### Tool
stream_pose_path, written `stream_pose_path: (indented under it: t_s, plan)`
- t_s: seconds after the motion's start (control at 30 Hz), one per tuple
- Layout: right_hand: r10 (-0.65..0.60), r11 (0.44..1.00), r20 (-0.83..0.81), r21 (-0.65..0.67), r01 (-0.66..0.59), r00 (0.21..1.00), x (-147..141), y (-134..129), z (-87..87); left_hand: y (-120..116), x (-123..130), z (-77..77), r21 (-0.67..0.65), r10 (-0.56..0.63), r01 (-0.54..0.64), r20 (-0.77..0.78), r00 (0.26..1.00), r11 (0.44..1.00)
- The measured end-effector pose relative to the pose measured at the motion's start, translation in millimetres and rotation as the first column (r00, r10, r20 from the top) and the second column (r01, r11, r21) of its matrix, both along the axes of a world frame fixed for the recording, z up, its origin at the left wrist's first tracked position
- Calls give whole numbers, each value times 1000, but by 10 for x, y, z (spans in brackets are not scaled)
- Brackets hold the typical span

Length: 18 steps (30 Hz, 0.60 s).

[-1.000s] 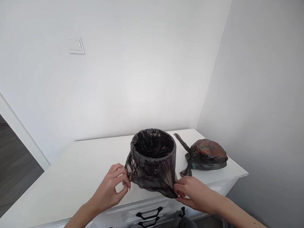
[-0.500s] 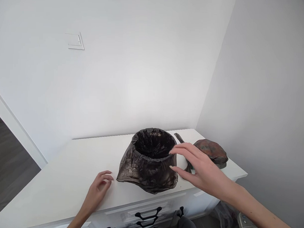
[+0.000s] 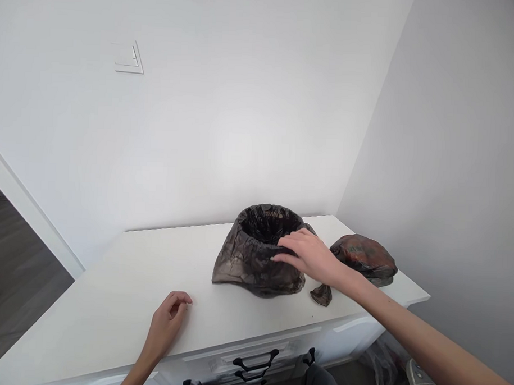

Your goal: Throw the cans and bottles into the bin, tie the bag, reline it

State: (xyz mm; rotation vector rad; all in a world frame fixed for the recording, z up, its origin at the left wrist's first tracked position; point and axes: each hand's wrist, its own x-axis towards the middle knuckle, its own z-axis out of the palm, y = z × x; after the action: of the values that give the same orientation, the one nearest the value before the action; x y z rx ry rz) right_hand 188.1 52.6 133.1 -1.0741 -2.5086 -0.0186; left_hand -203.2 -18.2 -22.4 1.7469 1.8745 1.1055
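Observation:
A container lined with a dark translucent plastic bag (image 3: 254, 268) stands on the white cabinet top, its mouth upward and the bag folded out over its rim. My right hand (image 3: 303, 251) is at the near right of that rim, fingers over the edge and thumb against the outside, closed on it. My left hand (image 3: 168, 318) rests on the top at the front left, fingers curled in towards the thumb, with nothing seen between them. Right of the container lies a filled dark bag (image 3: 364, 255) with reddish contents. A crumpled dark bag end (image 3: 321, 294) lies below my right wrist.
The white cabinet top (image 3: 123, 283) meets the wall behind and has dark drawer handles (image 3: 256, 361) in front. A wall switch (image 3: 129, 57) is at the upper left. Clear plastic (image 3: 380, 362) and a pale device (image 3: 421, 381) show below at the lower right.
The lined container has moved back, farther from the front edge. My right hand has come in from beside it onto its rim. My left hand's fingers have curled closer together.

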Motion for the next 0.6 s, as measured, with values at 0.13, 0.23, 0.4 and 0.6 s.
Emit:
stream_pose_path:
  t_s: [0.13,0.23,0.4,0.6]
  plan:
    - [-134,991,56,9,134,989,51,516,0,3,8,6,3,1,-1,-14,1000,1000]
    - [-256,967,99,19,256,962,153,905,-16,-4,15,5,-4,-5,5,-35,999,1000]
    - [-431,898,144,-33,439,891,501,1420,-47,1,-10,-38,-25,6,-7,-47,999,1000]
    - [-549,827,161,-37,561,820,1117,1624,0,38,-37,-60,-40,13,-15,-38,999,999]
